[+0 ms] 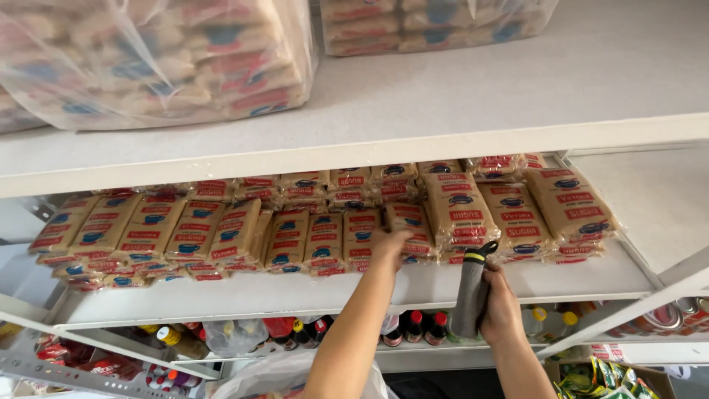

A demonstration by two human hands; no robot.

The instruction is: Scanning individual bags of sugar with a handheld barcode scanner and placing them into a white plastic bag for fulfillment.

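Tan sugar packs point(325, 240) with red and blue labels line the middle shelf point(295, 292) in my head view. My left hand point(389, 247) rests its fingers on one pack's edge, loosely curled. My right hand point(501, 307) is closed around a grey folded cloth point(471, 292), just below the shelf lip, above the bottles point(413, 325).

Brown sugar packs point(325, 240) stand shelved; grey cloth point(470, 292) hangs.

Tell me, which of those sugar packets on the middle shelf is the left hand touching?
The left hand rests on the packet just left of the taller right-hand stacks; the right hand holds a grey cloth.
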